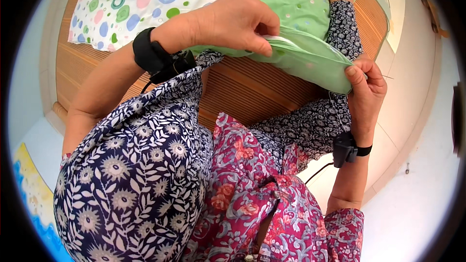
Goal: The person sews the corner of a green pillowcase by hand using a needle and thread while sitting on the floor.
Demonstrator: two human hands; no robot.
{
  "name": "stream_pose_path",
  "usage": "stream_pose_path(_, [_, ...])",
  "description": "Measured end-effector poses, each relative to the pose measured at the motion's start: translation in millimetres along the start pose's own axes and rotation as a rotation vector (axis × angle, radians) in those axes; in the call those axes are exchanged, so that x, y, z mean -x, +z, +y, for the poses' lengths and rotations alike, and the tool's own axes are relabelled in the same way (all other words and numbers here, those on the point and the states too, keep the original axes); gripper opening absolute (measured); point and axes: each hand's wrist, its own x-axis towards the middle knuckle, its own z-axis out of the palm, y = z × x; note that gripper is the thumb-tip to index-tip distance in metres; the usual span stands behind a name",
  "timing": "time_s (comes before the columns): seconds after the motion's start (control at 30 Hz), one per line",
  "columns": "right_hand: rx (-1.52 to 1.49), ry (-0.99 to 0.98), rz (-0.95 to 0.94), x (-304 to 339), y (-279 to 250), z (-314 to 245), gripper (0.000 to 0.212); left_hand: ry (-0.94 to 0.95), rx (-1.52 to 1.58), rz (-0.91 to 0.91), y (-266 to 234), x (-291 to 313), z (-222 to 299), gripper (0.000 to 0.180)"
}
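Bright, even daylight is filling the scene, casting only soft shadows; fisheye distortion is bending edges toward a dark circular rim, and the nearest patterned fabric is blurring slightly

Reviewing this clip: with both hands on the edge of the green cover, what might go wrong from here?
1. The right hand only pinches the corner of the green cover between fingertips, so the corner may slip free.
2. The left hand presses on the cover's open edge; the thin fabric could bunch or the two layers misalign.
3. The cover rests over the person's raised leg, not flat on the slatted mat, so it may slide off.
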Motion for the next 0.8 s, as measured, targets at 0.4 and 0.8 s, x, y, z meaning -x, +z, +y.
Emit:
stream_pose_path(0.4, [0.051, -0.043, 0.034, 5.7, 0.6, -4.7, 0.011, 0.213, -0.109, 0.243, 2.1, 2.9, 16.6, 0.015])
stream_pose_path(0.8, [0.074, -0.078, 0.012, 4.3, 1.5, -6.6, 0.012, -0.063, 0.096, 0.129, 2.5, 4.3, 16.2, 0.010])
